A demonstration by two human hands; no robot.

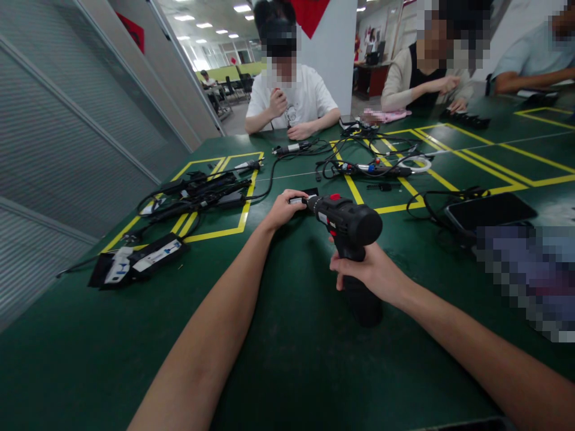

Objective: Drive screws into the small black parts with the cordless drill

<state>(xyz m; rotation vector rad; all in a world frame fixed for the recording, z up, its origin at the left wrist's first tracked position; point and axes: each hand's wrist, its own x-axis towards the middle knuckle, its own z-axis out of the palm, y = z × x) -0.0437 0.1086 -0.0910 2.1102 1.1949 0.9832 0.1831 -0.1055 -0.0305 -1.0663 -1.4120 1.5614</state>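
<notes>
My right hand (371, 272) is wrapped round the grip of a black cordless drill (345, 218) with red accents. The drill points forward and left, its chuck close to the fingers of my left hand (284, 211). Those fingers are closed on a small black part with a white label (297, 200), which lies low over the table. Behind the chuck a dark edge of this part shows, while the rest is hidden by my hand and the drill. Whether the bit touches the part, I cannot tell.
Tangled black cables and devices (202, 194) lie left on the green table (287, 371), with black pieces with white labels (157, 251) nearer me. More cables and tools (372, 169) lie right of centre. A phone (492, 211) is at right. Several people sit opposite, one in a white shirt (309, 96).
</notes>
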